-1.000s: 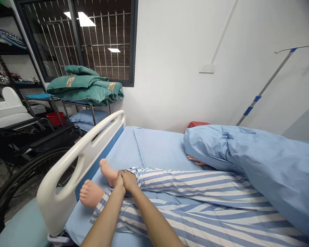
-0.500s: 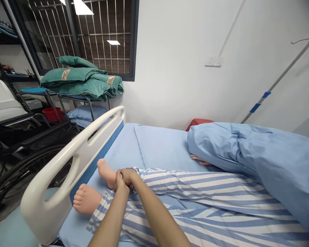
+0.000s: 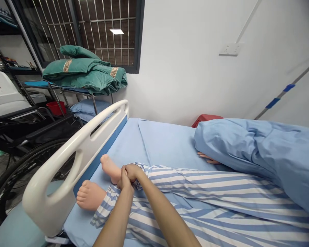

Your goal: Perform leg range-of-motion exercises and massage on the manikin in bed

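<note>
As the person's two bare forearms [image 3: 118, 218] reach in over the nearer leg [image 3: 154, 219], clothed in blue-and-white striped trousers, the smooth pink nearer foot [image 3: 91, 196] lies just left of them, its toes toward the end of the bed. Beyond it, the left hand [image 3: 125, 180] and the right hand [image 3: 132, 171] touch each other, their grip curled closely around the ankle end of the farther leg [image 3: 201, 180], in the same striped cloth; the fingertips are hidden. The matching pink farther foot [image 3: 110, 169] sticks out on the left of this grip, toes tilted upward, while the trouser leg stretches away to the right. Both legs rest on a pale blue cloth sheet [image 3: 167, 137]. A white plastic footboard [image 3: 89, 149] stands left of the feet, apart from the grip. To the right, a bulky light blue quilt [image 3: 247, 144] is heaped up, a few pink fingers [image 3: 208, 159] showing beneath its edge. Farther off are a black wheelchair [image 3: 47, 132] and folded green bedding [image 3: 84, 75] below a barred window [image 3: 100, 31].
</note>
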Tool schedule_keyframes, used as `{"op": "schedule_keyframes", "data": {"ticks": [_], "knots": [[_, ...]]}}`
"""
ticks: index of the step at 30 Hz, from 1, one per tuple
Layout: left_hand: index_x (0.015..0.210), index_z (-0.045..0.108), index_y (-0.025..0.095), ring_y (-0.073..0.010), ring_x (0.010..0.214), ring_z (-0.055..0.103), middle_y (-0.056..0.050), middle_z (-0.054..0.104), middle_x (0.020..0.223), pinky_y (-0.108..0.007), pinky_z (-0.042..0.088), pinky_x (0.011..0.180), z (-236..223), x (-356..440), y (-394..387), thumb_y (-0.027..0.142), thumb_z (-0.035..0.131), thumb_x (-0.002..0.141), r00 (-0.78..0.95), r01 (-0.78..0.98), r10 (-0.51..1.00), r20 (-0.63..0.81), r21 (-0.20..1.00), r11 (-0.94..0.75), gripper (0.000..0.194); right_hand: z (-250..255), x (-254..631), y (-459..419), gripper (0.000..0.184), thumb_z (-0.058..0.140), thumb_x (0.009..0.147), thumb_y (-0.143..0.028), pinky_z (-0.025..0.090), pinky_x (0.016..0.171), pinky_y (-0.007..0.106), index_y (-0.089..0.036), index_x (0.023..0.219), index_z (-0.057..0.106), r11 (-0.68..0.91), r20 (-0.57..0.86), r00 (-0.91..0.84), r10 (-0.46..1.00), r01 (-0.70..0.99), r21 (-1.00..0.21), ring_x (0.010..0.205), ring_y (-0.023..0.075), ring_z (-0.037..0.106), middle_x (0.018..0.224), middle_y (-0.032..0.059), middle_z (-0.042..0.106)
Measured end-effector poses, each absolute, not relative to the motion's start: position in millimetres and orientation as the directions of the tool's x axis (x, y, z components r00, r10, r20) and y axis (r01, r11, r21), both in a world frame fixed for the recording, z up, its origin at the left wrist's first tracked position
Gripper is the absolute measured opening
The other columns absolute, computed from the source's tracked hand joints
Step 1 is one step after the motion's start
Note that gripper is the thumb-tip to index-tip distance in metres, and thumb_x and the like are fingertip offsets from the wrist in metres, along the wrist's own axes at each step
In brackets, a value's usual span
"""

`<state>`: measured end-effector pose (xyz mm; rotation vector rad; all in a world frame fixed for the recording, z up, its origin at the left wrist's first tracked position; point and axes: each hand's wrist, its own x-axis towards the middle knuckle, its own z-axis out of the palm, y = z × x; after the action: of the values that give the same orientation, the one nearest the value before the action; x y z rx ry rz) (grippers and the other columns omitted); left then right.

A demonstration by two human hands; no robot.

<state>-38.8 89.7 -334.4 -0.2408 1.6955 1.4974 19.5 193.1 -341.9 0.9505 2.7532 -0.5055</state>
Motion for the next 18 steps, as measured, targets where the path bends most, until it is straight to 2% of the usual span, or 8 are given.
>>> {"op": "schedule_keyframes", "data": {"ticks": [2,3,4,6,7,12,16,18], "knots": [[0.07,0.04,0.025,-0.0356,0.115,0.045,-0.009,0.054,0.086,-0.045,0.048,0.081,-328,-62,68,0.058,0.027,0.079,-0.749,-0.534,0.291,-0.595,0.802,0.267,0.036,-339,24,186,0.023,0.05,0.075,-0.026,0.045,0.068,0.028,-0.016,0.089,0.066,0.735,-0.226,-0.777,0.587,0.629,-0.253,0.081,0.022,0.063,0.09,0.0105,0.069],[0.068,0.035,0.025,-0.0344,0.119,0.042,-0.009,0.053,0.087,-0.048,0.045,0.088,-326,-71,60,0.053,0.016,0.083,-0.901,-0.358,0.123,-0.416,0.874,0.33,0.038,-337,27,181,0.023,0.049,0.077,-0.026,0.044,0.069,0.028,-0.015,0.089,0.066,0.734,-0.199,-0.777,0.598,0.63,-0.253,0.082,0.022,0.063,0.091,0.0107,0.069],[0.066,0.032,0.024,-0.0335,0.122,0.039,-0.009,0.052,0.088,-0.05,0.039,0.095,-324,-78,54,0.048,0.009,0.085,-0.972,-0.201,0.034,-0.234,0.893,0.402,0.038,-336,29,176,0.023,0.049,0.077,-0.026,0.044,0.07,0.027,-0.015,0.089,0.066,0.732,-0.172,-0.774,0.61,0.633,-0.251,0.084,0.022,0.063,0.092,0.0109,0.069],[0.063,0.025,0.022,-0.0328,0.121,0.038,-0.008,0.051,0.086,-0.053,0.032,0.099,-322,-85,48,0.04,0.003,0.085,-0.996,0.026,-0.056,0.065,0.851,0.525,0.036,-332,34,164,0.024,0.048,0.078,-0.023,0.043,0.073,0.027,-0.014,0.093,0.064,0.724,-0.11,-0.76,0.641,0.646,-0.242,0.088,0.022,0.062,0.096,0.0115,0.067],[0.062,0.023,0.022,-0.0328,0.119,0.04,-0.008,0.051,0.084,-0.053,0.032,0.099,-321,-85,48,0.038,0.005,0.085,-0.991,0.075,-0.055,0.125,0.835,0.545,0.033,-331,36,158,0.025,0.046,0.08,-0.021,0.043,0.075,0.027,-0.013,0.096,0.063,0.716,-0.077,-0.748,0.66,0.657,-0.236,0.09,0.0222,0.061,0.099,0.0121,0.066],[0.06,0.016,0.021,-0.0337,0.109,0.044,-0.006,0.043,0.069,-0.043,0.041,0.073,-310,-74,48,0.034,0.025,0.082,-0.986,0.136,-0.011,0.164,0.851,0.506,0.026,-327,40,139,0.028,0.041,0.082,-0.015,0.04,0.083,0.032,-0.012,0.104,0.059,0.68,0.029,-0.692,0.721,0.7,-0.219,0.096,0.0243,0.059,0.102,0.0132,0.065],[0.06,0.012,0.021,-0.0336,0.1,0.047,-0.002,0.023,0.059,-0.041,0.037,0.067,-306,-73,45,0.029,0.021,0.083,-0.972,0.202,0.003,0.235,0.829,0.522,0.026,-325,39,138,0.029,0.05,0.075,-0.018,0.043,0.08,0.033,-0.013,0.102,0.06,0.682,0.031,-0.695,0.718,0.695,-0.227,0.092,0.0256,0.061,0.098,0.0122,0.066],[0.061,0.012,0.021,-0.0331,0.097,0.048,-0.001,0.02,0.058,-0.043,0.036,0.069,-305,-77,42,0.028,0.019,0.084,-0.967,0.214,-0.004,0.255,0.822,0.528,0.025,-324,39,140,0.029,0.05,0.075,-0.022,0.044,0.076,0.032,-0.014,0.101,0.061,0.684,0.017,-0.701,0.713,0.691,-0.233,0.09,0.0256,0.062,0.098,0.0126,0.067]]}}
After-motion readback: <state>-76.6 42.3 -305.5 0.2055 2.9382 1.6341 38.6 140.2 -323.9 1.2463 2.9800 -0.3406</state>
